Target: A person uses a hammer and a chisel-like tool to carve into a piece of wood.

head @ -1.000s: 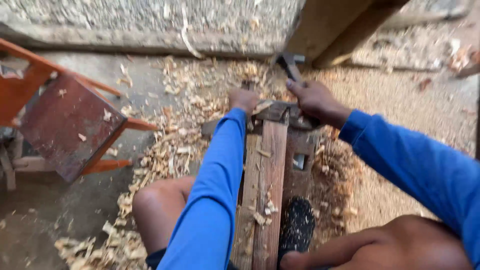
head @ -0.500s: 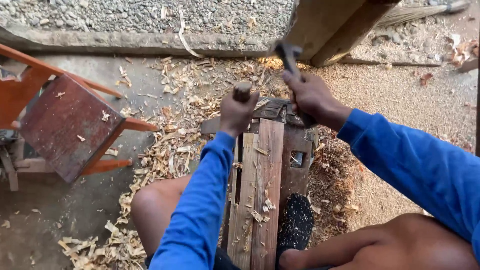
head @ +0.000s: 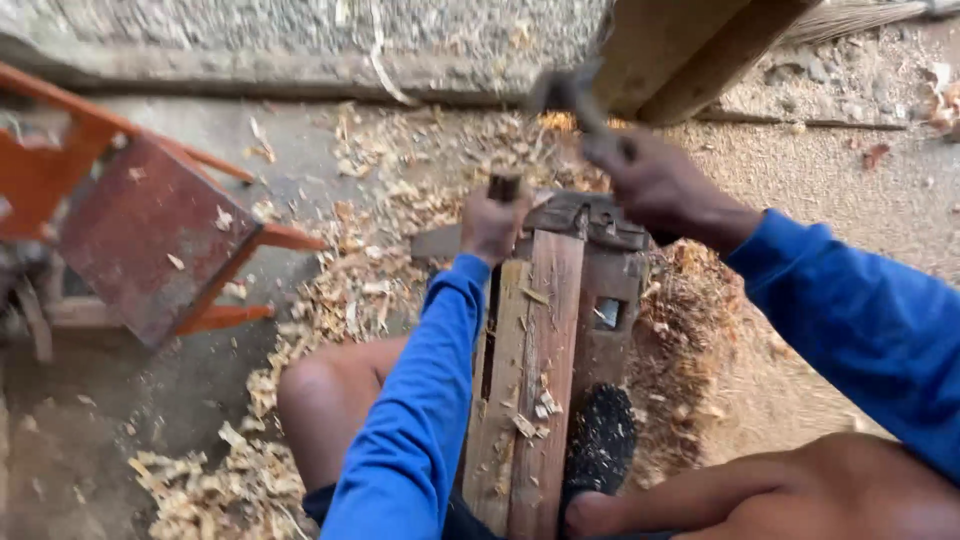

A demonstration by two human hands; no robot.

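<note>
At the far end of the wooden workpiece (head: pixel 545 340), left hand (head: pixel 492 222) clenched round a chisel handle (head: pixel 505 188), butt end poking up out of the fist, blade hidden below. Right hand (head: pixel 655 185) raised just above and beside it, fingers wrapped tight on a hammer (head: pixel 565 95), head blurred with motion near the slanted timber post (head: pixel 680 50). Workpiece itself lying lengthways between bare knees, a square mortise (head: pixel 607 313) cut in its right face, chips scattered along the top. Wood shavings (head: pixel 340 290) heaped all over the concrete, an overturned red stool (head: pixel 140 230) well apart on the left. Risk from here, judging by the closeness: hammer glancing off that small butt and landing on the left knuckles. Also possible: loose piece shifting between the legs under a blow, chisel skidding off line.
</note>
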